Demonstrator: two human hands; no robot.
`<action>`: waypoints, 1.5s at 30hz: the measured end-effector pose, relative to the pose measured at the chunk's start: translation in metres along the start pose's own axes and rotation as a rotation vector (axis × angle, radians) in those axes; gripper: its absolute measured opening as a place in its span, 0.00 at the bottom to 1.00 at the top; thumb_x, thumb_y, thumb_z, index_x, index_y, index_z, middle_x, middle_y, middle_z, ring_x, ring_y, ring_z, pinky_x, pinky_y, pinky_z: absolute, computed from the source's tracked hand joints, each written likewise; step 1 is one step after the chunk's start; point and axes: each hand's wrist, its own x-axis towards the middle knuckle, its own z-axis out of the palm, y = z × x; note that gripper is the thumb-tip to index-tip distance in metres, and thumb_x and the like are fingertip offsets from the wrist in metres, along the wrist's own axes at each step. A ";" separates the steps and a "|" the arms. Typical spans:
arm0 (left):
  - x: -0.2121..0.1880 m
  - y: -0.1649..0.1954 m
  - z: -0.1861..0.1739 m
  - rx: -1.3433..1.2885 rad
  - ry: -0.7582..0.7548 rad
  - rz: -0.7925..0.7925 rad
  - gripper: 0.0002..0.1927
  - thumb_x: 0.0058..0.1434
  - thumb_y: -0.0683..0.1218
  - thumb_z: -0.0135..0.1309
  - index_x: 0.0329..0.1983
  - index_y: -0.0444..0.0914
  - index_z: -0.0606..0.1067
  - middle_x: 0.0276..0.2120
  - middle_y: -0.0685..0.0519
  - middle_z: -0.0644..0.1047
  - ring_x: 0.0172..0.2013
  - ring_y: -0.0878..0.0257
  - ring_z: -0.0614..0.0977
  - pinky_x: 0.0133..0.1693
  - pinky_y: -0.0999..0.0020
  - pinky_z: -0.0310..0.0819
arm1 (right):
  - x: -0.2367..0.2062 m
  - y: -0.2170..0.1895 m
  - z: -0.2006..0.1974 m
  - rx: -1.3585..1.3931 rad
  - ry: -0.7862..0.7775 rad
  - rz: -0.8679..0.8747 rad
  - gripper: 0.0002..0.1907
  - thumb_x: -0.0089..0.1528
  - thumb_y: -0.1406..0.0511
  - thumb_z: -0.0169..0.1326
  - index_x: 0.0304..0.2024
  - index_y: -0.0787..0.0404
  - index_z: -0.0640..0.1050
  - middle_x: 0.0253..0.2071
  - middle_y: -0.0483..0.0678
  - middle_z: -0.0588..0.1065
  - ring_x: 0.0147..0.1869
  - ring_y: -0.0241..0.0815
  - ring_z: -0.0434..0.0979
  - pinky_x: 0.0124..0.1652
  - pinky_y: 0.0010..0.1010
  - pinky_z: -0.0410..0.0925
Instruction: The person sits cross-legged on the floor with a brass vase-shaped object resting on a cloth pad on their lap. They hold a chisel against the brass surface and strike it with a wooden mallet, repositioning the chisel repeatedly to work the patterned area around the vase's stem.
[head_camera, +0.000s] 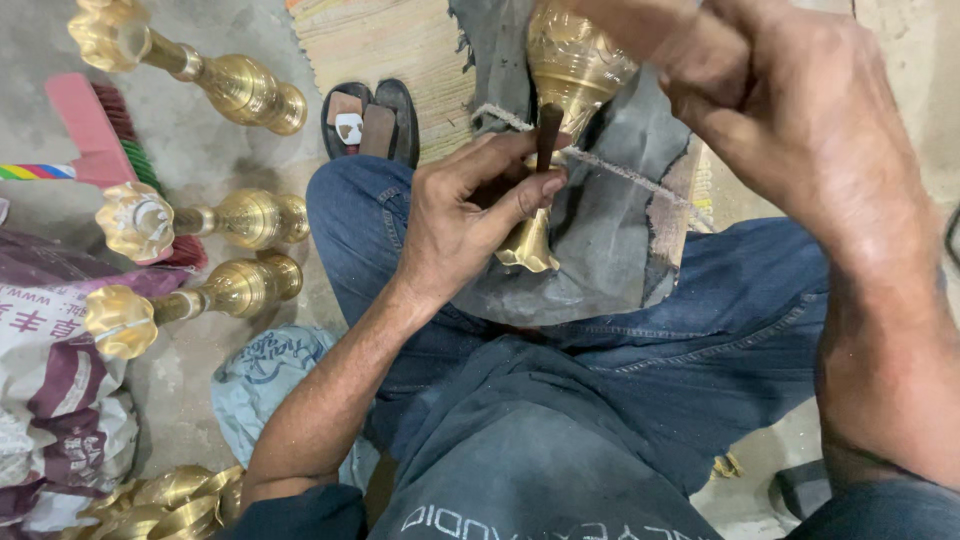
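Over grey cloth (610, 250), left hand (465, 215) pinching dark tool (547, 135) against brass piece (570, 70)

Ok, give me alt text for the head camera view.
Left hand holds a dark tool against a brass piece on a grey cloth over the lap; right hand grips the piece. Three brass stands lie on the floor.

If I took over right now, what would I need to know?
Left hand: pinches a thin dark tool against the brass piece.
Right hand: grips the top of the brass piece.
The piece lies on a grey cloth over the lap, with a string across it.
Three similar brass pieces lie on the floor at left, more at bottom left.
How much of the carving is finished cannot be told.
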 end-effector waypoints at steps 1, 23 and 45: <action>-0.001 0.001 0.000 0.026 0.000 -0.028 0.17 0.66 0.46 0.64 0.57 0.38 0.81 0.39 0.54 0.84 0.37 0.67 0.85 0.40 0.70 0.81 | 0.001 0.001 0.000 0.047 -0.057 0.042 0.19 0.58 0.68 0.66 0.48 0.65 0.74 0.33 0.57 0.75 0.41 0.60 0.78 0.39 0.47 0.69; 0.000 -0.007 0.004 -0.042 0.022 -0.008 0.17 0.67 0.49 0.65 0.55 0.38 0.80 0.36 0.57 0.83 0.36 0.72 0.85 0.38 0.75 0.82 | 0.010 0.011 0.004 -0.168 -0.232 0.056 0.16 0.58 0.65 0.66 0.46 0.61 0.77 0.29 0.55 0.77 0.37 0.59 0.80 0.34 0.47 0.70; 0.000 -0.015 0.004 0.023 -0.001 0.043 0.17 0.68 0.51 0.63 0.55 0.39 0.80 0.39 0.55 0.84 0.37 0.69 0.85 0.39 0.73 0.83 | 0.007 0.004 0.001 -0.040 -0.090 0.029 0.17 0.59 0.67 0.68 0.47 0.65 0.77 0.31 0.58 0.76 0.36 0.58 0.80 0.35 0.44 0.71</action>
